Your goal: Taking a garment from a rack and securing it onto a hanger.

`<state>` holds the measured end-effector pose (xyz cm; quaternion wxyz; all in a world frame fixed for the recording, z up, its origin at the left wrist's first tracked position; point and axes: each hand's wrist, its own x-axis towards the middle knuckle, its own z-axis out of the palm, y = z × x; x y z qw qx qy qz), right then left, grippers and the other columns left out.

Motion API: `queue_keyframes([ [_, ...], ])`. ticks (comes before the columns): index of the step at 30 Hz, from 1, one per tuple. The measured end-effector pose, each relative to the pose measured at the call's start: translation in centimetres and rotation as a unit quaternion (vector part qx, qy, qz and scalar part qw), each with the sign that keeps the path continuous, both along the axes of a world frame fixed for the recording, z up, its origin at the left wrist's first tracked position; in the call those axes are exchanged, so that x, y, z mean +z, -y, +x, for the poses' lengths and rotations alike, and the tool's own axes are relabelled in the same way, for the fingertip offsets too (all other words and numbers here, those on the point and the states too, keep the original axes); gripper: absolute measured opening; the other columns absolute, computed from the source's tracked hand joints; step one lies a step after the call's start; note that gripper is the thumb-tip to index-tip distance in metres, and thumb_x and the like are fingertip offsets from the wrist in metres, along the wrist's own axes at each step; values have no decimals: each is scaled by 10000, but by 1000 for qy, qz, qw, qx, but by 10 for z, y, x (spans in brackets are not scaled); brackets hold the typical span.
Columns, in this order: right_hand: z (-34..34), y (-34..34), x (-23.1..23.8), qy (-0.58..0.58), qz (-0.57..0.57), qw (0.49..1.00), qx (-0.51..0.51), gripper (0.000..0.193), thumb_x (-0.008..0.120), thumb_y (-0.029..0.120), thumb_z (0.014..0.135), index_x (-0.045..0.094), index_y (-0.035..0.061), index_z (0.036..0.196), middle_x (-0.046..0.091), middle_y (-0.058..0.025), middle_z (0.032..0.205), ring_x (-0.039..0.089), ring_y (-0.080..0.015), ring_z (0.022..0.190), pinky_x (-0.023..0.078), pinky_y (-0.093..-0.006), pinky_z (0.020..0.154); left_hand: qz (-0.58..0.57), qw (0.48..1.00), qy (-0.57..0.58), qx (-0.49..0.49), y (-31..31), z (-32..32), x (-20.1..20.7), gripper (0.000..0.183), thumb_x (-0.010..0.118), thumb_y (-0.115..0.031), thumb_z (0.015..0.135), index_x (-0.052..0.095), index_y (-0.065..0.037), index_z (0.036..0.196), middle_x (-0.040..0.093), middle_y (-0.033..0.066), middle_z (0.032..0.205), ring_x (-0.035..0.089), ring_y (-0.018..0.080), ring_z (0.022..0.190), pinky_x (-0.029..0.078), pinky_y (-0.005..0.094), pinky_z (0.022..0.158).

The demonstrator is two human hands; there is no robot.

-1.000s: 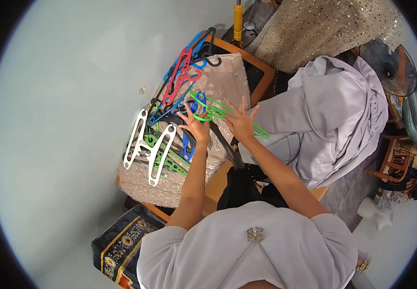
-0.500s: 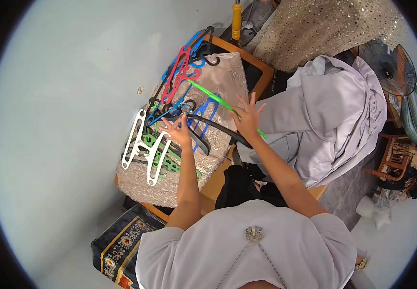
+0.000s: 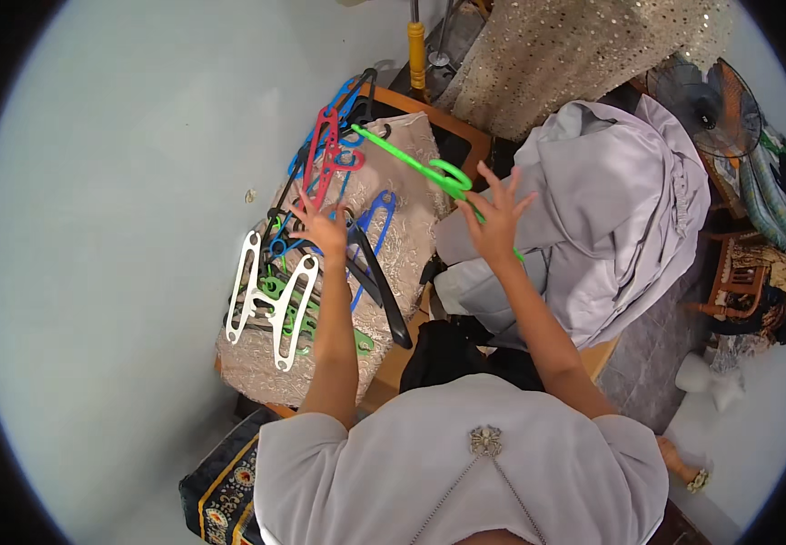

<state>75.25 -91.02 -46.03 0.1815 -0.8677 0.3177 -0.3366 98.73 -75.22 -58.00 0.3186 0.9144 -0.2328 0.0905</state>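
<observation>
My right hand (image 3: pixel 499 222) holds a bright green clothes hanger (image 3: pixel 402 156) by one end, its other fingers spread and its hook turned up. The hanger is raised above the lace-patterned beige cloth (image 3: pixel 415 150). My left hand (image 3: pixel 323 229) has its fingers spread apart over the pile of hangers, with no hanger gripped. Beside it a black hanger (image 3: pixel 382 286) slants across the cloth, partly over a blue hanger (image 3: pixel 375 218). A white hanger (image 3: pixel 288 313) lies on darker green ones (image 3: pixel 297 318), and a red hanger (image 3: pixel 322 150) lies farther back among blue and black ones.
A heap of shiny grey-lilac fabric (image 3: pixel 611 209) lies to the right. Sequinned beige fabric (image 3: pixel 583 54) hangs at the back, near a fan (image 3: pixel 706 113). A bare wall (image 3: pixel 120 227) rises on the left. A dark patterned bag (image 3: pixel 229 481) stands at lower left.
The green hanger has turned and risen in my right hand, showing its hook. My left hand has moved back from the black hanger and spread its fingers; the black hanger now points more toward me.
</observation>
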Motion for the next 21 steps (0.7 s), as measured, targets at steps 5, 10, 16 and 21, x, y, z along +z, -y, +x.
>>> queue_keyframes([
  [5, -39, 13, 8, 11, -30, 997, -64, 121, 664, 237, 758, 679, 152, 843, 430, 13, 1325, 153, -422, 1325, -127, -674, 934, 43, 994, -5, -98, 28, 16, 67, 148, 730, -278, 672, 718, -174, 776, 295, 107, 1422, 92, 445, 1325, -34, 787, 842],
  [10, -44, 4, 12, 9, -27, 996, -79, 115, 663, 235, 759, 679, 155, 840, 426, 14, 1328, 142, -431, 1324, -130, -675, 932, 152, 968, 115, -161, 1, 13, 55, 104, 695, -187, 642, 710, -162, 742, 255, 39, 1449, 110, 372, 1348, -52, 777, 858],
  [16, -46, -5, 14, -7, -19, 998, -61, 97, 655, 198, 771, 670, 132, 841, 415, -16, 1336, 126, -410, 1334, -97, -677, 943, 221, 954, 144, -143, -30, 23, 32, 103, 643, -193, 703, 708, -212, 781, 250, 9, 1451, 102, 343, 1356, -52, 783, 856],
  [21, -45, -9, 10, -5, -7, 998, -63, 95, 657, 219, 764, 679, 170, 843, 415, 4, 1333, 124, -415, 1331, -135, -679, 927, 265, 942, 139, -151, -38, 14, 21, 323, 733, -273, 619, 682, -296, 937, 162, 36, 1476, 62, 348, 1359, 10, 798, 847],
])
